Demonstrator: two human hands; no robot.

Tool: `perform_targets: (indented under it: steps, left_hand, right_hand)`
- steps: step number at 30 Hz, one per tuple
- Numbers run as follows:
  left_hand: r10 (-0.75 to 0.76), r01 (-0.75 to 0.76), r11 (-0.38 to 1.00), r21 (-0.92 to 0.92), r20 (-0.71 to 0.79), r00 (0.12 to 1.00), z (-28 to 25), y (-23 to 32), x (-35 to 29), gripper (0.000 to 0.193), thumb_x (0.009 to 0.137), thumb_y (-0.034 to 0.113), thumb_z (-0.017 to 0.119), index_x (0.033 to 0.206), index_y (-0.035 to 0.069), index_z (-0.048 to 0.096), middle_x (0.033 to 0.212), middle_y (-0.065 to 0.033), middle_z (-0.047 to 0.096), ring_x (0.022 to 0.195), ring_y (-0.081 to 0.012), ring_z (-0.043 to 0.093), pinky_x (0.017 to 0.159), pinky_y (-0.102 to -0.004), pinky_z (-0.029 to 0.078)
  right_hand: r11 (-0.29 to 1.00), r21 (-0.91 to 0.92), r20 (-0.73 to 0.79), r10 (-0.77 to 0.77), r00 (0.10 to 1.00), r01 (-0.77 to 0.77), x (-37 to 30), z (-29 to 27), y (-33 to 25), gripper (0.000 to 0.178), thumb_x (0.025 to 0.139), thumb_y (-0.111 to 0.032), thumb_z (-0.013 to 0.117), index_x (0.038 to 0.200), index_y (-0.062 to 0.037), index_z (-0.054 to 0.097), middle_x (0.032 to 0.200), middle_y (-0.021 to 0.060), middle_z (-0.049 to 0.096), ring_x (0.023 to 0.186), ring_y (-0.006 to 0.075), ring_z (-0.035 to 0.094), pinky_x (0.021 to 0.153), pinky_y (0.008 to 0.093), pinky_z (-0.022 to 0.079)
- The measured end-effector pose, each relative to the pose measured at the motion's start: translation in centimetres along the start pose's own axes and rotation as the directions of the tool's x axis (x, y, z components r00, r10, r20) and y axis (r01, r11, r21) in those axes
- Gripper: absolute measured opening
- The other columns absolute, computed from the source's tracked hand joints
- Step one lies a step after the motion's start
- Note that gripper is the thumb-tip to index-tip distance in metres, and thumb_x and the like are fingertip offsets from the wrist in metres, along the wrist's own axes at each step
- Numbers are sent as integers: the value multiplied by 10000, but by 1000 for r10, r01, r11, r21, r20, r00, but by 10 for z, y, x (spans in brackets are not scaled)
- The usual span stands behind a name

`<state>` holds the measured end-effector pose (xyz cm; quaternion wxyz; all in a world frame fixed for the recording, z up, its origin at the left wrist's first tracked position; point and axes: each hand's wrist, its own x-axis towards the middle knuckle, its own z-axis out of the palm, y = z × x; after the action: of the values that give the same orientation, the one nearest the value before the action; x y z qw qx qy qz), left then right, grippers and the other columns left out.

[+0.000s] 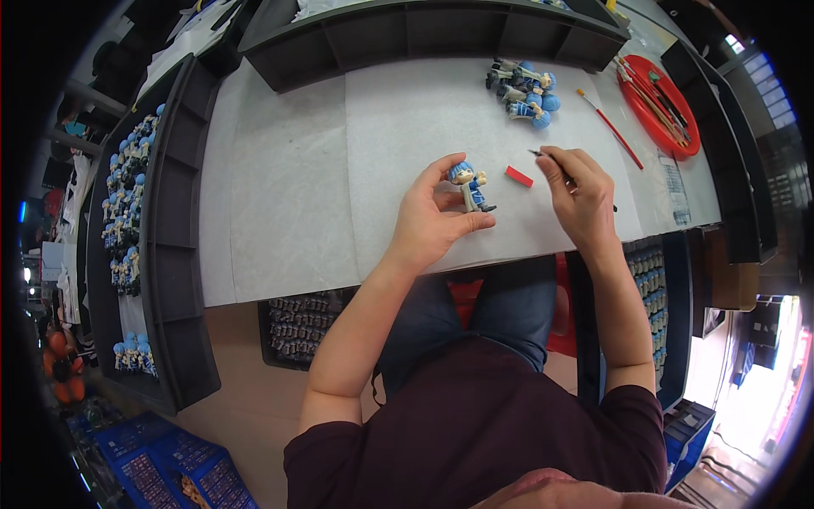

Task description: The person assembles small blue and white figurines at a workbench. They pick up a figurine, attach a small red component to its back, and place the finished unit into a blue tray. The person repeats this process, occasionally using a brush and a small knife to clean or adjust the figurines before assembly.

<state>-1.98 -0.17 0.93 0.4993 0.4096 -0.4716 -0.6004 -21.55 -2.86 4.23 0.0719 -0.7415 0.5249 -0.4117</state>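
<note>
A small blue-haired figurine [467,187] in a blue and white outfit is gripped upright by my left hand [428,216], thumb at its feet and fingertips at its head. My right hand [581,191] is closed around a thin dark pen-like tool [536,153]. Its pointed tip sticks out toward the left, apart from the figurine; whether it is a pen or a fine brush I cannot tell. Between the two hands a short red block [519,176] lies on the white table covering [288,187]. Several similar figurines [527,92] lie in a heap beyond my right hand.
A red-handled brush [612,131] lies at the right, beside a red oval tray [691,127] of brushes. Dark grey crates stand along the back [415,42] and left [182,220]; the left one holds many figurines [127,195]. More filled crates [649,288] sit below the table edge.
</note>
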Motion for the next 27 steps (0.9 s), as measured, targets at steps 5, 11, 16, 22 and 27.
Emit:
perform_targets:
  steps: [5,11,16,22,27]
  left_hand:
    - [-14,14,1000,20,8,1000,4,4,1,749,654,-63,761,1294,-20,375,1154,-133,474,925,-180,587,794,-297,546]
    - [12,-12,998,56,8,1000,0,-3,3,732,674,-38,757,1290,-30,363,1159,-175,503,924,-202,611,784,-305,549]
    - [30,-30,993,111,1,1000,-2,-7,2,742,668,-8,776,1289,-35,370,1167,-180,505,933,-193,607,769,-291,537]
    - [-20,20,999,27,-9,1000,1,-1,1,744,672,-90,738,1304,-43,350,1158,-120,475,937,-173,583,812,-290,528]
    - [-33,33,999,-3,-5,999,0,-3,2,751,673,-101,731,1312,-45,340,1165,-124,470,944,-184,589,820,-294,525]
  right_hand:
    - [951,-209,49,245,968,-230,23,-16,69,196,819,-170,640,923,-5,654,781,138,597,700,265,566,699,351,449]
    - [923,-378,11,-76,997,75,26,-14,74,239,775,-143,674,990,-41,656,859,109,628,775,272,572,708,351,453]
    - [994,38,362,-108,926,101,0,7,24,298,763,-73,685,1054,-38,633,865,102,643,776,186,591,659,285,476]
    - [154,680,626,386,677,-717,2,4,35,315,847,-118,633,1125,8,557,930,77,621,850,128,584,682,219,497]
    - [-212,671,735,321,598,-711,-2,-2,33,393,878,-155,600,1213,-1,465,989,68,582,870,131,580,687,185,509]
